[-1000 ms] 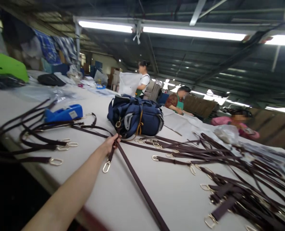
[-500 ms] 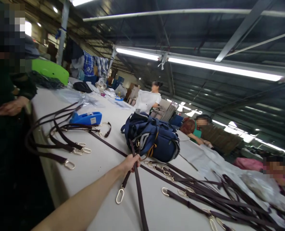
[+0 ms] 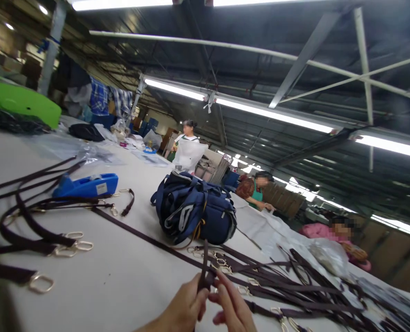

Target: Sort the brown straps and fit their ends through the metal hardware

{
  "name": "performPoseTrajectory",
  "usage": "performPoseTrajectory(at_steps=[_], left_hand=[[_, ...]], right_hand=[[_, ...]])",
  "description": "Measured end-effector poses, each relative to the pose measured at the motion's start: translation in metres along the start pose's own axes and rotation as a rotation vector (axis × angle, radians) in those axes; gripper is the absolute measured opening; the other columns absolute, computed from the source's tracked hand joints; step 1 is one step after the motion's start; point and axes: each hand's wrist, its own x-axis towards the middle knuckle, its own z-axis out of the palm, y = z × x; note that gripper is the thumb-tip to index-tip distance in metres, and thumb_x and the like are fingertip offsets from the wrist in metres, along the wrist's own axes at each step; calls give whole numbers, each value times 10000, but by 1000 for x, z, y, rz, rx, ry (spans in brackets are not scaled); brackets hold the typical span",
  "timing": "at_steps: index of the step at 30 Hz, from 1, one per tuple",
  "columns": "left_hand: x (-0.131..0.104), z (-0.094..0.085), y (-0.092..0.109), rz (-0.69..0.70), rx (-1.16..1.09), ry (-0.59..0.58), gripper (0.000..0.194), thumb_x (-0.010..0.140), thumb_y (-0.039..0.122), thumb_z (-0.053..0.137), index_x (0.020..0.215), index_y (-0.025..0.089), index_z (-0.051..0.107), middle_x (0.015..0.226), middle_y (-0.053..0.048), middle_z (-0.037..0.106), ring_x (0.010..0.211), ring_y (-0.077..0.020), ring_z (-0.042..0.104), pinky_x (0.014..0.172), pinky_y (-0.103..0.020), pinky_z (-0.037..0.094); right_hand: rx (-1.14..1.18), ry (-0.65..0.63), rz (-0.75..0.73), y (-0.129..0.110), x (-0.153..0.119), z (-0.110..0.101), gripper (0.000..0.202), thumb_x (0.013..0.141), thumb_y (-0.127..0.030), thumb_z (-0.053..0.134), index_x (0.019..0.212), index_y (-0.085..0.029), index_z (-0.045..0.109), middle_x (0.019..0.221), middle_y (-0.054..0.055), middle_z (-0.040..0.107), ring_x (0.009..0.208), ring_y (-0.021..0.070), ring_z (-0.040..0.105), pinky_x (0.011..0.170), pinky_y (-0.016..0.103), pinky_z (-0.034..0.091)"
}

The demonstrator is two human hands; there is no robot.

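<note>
In the lower middle of the head view, my left hand [image 3: 187, 302] is closed around a dark brown strap [image 3: 205, 258], whose end sticks up above my fingers. Close beside it, my right hand [image 3: 234, 306] has its fingers stretched out and apart, the tips at the held strap; its thumb is hidden. Just beyond my hands lies a stuffed navy blue bag [image 3: 194, 207] with an orange-brown cord. A pile of brown straps with gold oval rings [image 3: 294, 286] spreads to the right. More straps with metal rings [image 3: 45, 242] lie at the left.
A blue tape dispenser [image 3: 87, 186] sits among the left straps on the pale table [image 3: 115, 286]. Farther back are a black pouch [image 3: 86, 132] and a green panel [image 3: 21, 99]. Clear plastic [image 3: 329, 253] lies at right. Several people work along the far side.
My right hand has come into view beside my left, which has drawn the strap nearer to me. The view has swung right; the person at the far left is out of frame.
</note>
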Motion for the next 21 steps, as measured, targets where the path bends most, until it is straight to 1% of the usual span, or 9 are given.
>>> performPoseTrajectory(at_steps=[1,3,6,8,10,13,15,18,21], left_hand=[[0,-1,-2,12,64,-22,390,898,566,373,1056,252,543,652,-11,564,547,-169,500,557,-293,393],[2,-5,-9,32,212,-43,392,909,554,361,1112,277,550,761,-55,649,657,-217,593,640,-323,435],[5,-10,-18,13,374,-66,368,906,528,374,1112,303,581,910,-102,708,842,-287,658,743,-363,458],[3,-12,-16,-30,448,-97,361,908,492,378,1131,299,586,977,-116,716,908,-310,663,779,-381,463],[1,-14,-8,-62,513,-133,359,895,458,421,1177,283,561,1047,-118,709,955,-320,657,816,-393,461],[-1,-19,4,-42,541,-162,341,877,446,474,1165,282,554,1064,-87,703,967,-304,650,831,-376,459],[-1,-22,7,14,525,-165,312,905,455,427,1128,303,583,1045,-57,708,959,-278,652,831,-351,460],[1,-22,0,85,528,-169,357,932,464,354,1147,345,612,1071,-34,709,974,-254,656,852,-325,466],[0,-20,-13,114,563,-182,393,913,481,368,1145,328,647,1048,-49,718,947,-261,664,857,-322,480]], right_hand=[[26,41,-10,1,15,10,841,843,-765,350,1437,-169,358,1119,145,664,768,255,649,626,413,555],[63,122,-48,5,32,24,835,821,-759,426,1398,-155,432,1043,121,691,674,218,612,640,393,532],[90,149,-96,13,33,36,616,800,-676,578,1200,-211,637,1165,84,662,910,243,600,850,373,492],[182,102,-87,19,27,39,529,785,-638,631,1109,-224,686,1185,72,655,1024,259,571,908,361,461],[385,103,-21,25,24,39,497,740,-621,694,1049,-231,702,1138,54,677,1052,252,566,884,338,465],[731,266,148,30,24,34,480,604,-602,810,875,-220,705,898,15,718,876,200,603,731,278,478],[893,333,234,31,26,30,485,540,-558,864,838,-218,687,821,-5,718,779,171,607,635,243,458],[1043,305,242,28,28,25,495,512,-480,905,860,-212,676,899,16,745,752,159,635,610,236,465],[1126,298,176,25,29,27,517,446,-468,933,782,-177,670,838,53,756,691,149,649,643,251,490]])
